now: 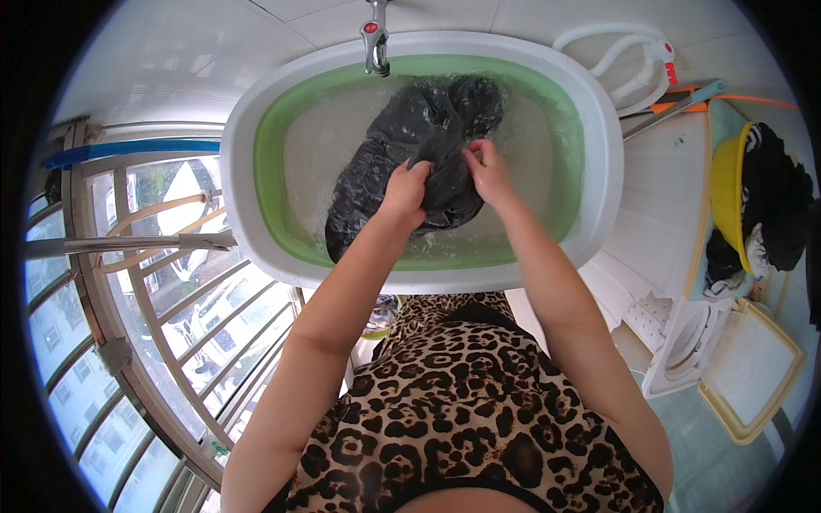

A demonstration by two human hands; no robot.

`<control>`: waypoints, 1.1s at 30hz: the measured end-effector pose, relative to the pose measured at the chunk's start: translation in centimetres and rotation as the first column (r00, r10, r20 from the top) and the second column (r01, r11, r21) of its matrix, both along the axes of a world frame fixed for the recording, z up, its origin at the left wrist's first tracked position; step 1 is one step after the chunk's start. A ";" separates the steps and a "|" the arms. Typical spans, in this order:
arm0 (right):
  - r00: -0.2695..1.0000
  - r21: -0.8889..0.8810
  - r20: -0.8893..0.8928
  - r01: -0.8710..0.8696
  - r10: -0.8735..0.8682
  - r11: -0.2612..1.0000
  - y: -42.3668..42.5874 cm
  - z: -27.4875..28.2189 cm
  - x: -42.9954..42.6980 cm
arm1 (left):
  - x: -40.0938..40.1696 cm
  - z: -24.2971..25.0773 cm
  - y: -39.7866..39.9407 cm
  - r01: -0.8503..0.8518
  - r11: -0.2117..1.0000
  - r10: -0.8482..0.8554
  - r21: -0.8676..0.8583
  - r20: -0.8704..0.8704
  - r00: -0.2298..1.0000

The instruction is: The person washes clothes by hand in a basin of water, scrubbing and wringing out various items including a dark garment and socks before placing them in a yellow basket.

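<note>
A dark grey wet garment (378,173) lies spread and bunched in cloudy water inside a green-walled basin (269,154) with a wide pale rim. My left hand (405,192) grips a fold of the cloth near its middle. Just to the right, my right hand (486,168) pinches the cloth's edge between thumb and fingers. A stretch of fabric is gathered between both hands. The garment's lower layers are partly hidden under the water and under my left hand.
A chrome tap (375,42) juts over the basin's back rim. White hoses (632,61) run along the wall at right. Farther right stand a yellow basin (728,192) of dark clothes and an open-lidded white appliance (686,346). A barred window (192,308) is at left.
</note>
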State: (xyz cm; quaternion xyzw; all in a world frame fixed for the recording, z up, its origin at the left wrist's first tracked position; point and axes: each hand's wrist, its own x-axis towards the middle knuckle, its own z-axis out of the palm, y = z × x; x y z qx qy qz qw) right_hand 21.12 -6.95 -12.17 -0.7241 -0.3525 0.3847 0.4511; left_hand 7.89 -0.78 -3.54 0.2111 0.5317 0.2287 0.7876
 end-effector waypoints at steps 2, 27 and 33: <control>0.984 -0.034 -0.105 -0.145 0.140 0.989 -1.4 -0.4 1.8 | -1.1 -0.5 -0.7 0.171 0.967 -0.173 0.187 -0.002 0.985; 0.927 0.183 0.353 -0.202 0.128 0.962 0.3 9.5 -7.0 | -1.3 -8.7 -0.4 -0.064 0.981 0.163 -0.181 0.605 0.780; 0.879 -0.187 0.359 -0.260 0.312 0.947 2.2 0.6 4.4 | -0.3 -1.4 0.5 0.045 0.999 -0.041 -0.018 0.179 0.983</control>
